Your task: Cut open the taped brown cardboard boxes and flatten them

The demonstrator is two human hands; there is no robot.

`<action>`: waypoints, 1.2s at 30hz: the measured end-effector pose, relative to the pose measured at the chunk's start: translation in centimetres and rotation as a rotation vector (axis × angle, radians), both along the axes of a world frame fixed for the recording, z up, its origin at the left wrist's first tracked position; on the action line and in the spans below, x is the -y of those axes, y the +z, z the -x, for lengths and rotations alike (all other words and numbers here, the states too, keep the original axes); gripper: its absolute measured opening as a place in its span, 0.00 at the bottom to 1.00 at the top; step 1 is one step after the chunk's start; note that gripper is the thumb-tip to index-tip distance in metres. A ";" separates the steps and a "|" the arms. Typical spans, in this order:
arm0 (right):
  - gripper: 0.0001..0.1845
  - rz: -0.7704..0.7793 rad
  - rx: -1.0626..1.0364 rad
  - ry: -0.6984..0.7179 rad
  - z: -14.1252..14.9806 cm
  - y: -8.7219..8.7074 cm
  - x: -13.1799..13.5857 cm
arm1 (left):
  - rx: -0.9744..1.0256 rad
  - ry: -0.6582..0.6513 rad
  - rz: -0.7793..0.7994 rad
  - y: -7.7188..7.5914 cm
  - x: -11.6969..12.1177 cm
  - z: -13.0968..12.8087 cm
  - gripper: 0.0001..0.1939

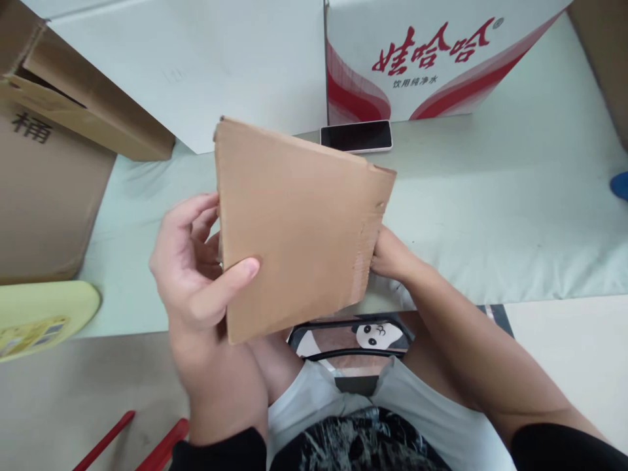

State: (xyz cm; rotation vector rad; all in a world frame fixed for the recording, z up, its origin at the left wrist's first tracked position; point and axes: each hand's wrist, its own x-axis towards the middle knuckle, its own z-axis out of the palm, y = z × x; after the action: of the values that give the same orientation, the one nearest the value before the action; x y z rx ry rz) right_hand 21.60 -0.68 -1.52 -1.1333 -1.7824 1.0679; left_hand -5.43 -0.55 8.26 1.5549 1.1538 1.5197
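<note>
A plain brown cardboard box (pixel 294 229) is held up and tilted over the front edge of the cloth-covered table, one broad face towards me. My left hand (pixel 193 268) grips its left edge, with the thumb on that face and the fingers curled behind. At the right side, my right hand (pixel 390 255) reaches behind the box or into its end. Its fingers are hidden, so their grip cannot be made out. The box's right edge looks creased and rough, with a short flap at the top corner.
Behind the box, a dark-screened phone (pixel 357 136) lies on the pale green cloth (pixel 490 196) before a white and red carton (pixel 422 59). Brown cartons (pixel 44 190) stand at left beside a yellow-green object (pixel 44 314). A blue item (pixel 620 186) is at the right edge. Red bars (pixel 161 448) show lower left.
</note>
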 end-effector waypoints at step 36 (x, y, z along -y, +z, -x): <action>0.08 0.215 -0.159 -0.260 1.2 1.7 0.4 | 0.133 0.196 0.097 -1.4 -1.0 -1.3 0.33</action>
State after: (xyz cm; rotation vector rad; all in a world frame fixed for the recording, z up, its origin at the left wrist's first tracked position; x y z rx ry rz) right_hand 20.43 -1.04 0.19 -1.3282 -1.3792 1.1738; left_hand -4.17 0.42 6.84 1.2879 1.3136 1.6410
